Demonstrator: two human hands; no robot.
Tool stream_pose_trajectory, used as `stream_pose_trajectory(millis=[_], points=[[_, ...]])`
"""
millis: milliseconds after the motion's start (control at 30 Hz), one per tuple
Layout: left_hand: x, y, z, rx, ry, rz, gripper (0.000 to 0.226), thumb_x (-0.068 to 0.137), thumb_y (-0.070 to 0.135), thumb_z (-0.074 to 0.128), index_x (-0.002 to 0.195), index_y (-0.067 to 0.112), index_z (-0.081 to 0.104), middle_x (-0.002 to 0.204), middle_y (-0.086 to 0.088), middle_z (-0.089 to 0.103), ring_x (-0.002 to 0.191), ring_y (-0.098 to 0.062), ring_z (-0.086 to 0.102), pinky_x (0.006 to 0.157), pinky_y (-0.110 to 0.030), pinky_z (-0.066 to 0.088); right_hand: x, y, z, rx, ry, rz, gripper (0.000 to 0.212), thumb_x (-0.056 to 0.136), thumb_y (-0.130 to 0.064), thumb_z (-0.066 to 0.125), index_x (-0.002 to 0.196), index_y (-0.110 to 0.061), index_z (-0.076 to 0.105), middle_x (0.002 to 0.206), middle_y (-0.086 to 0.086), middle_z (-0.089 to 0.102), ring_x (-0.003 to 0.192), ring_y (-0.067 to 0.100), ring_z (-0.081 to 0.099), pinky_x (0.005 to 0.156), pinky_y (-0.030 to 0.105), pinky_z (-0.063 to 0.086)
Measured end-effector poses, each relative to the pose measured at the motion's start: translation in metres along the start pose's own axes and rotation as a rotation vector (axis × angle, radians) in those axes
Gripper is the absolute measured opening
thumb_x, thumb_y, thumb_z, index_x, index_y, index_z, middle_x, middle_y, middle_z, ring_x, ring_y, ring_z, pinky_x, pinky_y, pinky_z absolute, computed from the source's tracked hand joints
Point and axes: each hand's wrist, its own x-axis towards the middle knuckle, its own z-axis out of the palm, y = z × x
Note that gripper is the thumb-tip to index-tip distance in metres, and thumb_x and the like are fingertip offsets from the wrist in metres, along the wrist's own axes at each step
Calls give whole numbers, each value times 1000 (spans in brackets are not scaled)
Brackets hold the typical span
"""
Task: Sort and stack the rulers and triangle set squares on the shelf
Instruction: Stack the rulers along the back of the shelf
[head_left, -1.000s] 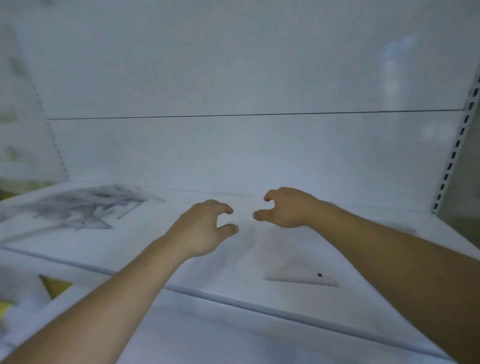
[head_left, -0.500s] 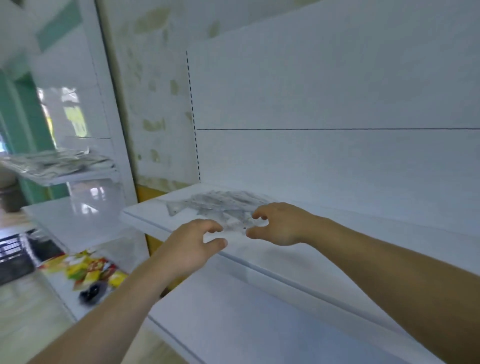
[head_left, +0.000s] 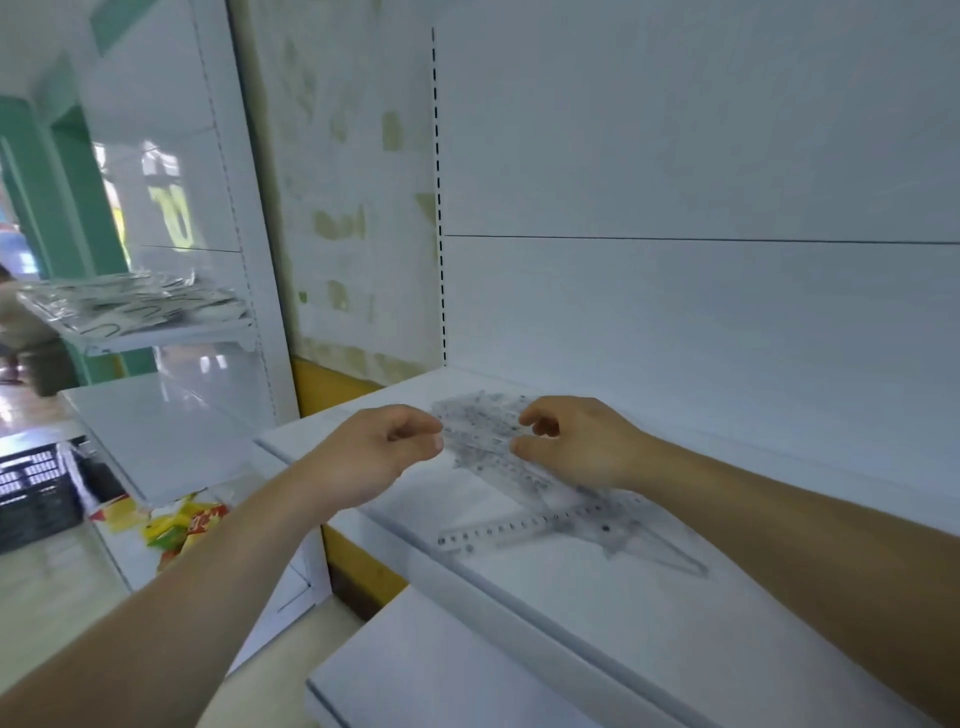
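Head cam: L hand (head_left: 384, 448) curled at left edge of clear ruler pile (head_left: 485, 432), pinch unclear; R hand (head_left: 577, 441) half-spread over pile. Lift by edges, one type per stack.

This is looking like a shop: white slotted shelving (head_left: 597, 597) is lining the wall, bright snack packets (head_left: 176, 525) lying low left.

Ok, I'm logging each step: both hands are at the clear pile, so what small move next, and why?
Probably lower the right hand and pinch the top piece off the clear pile: it and the left hand hover, fingers curled, apparently gripping nothing; the pieces lie jumbled on the shelf.
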Motion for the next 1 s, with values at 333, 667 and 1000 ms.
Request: stream_pose_trajectory(millis=[333, 667, 1000], points=[[117, -34, 8, 579, -386, 217, 65, 87, 42, 59, 144, 28, 31, 149, 5, 31, 134, -14, 33, 106, -22, 24, 74, 20, 12, -251, -140, 175, 69, 86, -59, 54, 139, -16, 43, 140, 7, 42, 123, 24, 45, 99, 34, 40], [165, -42, 2, 648, -531, 687, 43, 84, 45, 62, 121, 26, 55, 101, 7, 47, 92, -13, 47, 82, -27, 39, 38, -1, -2, -295, -155, 479, 63, 95, -54, 43, 148, -22, 30, 152, -1, 30, 136, 18, 32, 109, 32, 28], [165, -55, -25, 538, -410, 732, 36, 86, 39, 56, 120, 29, 53, 106, 10, 56, 94, -12, 53, 84, -29, 43, 8, -15, 23, -219, 265, 609, 47, 88, -45, 61, 131, -28, 52, 126, -4, 51, 116, 14, 48, 93, 22, 33]])
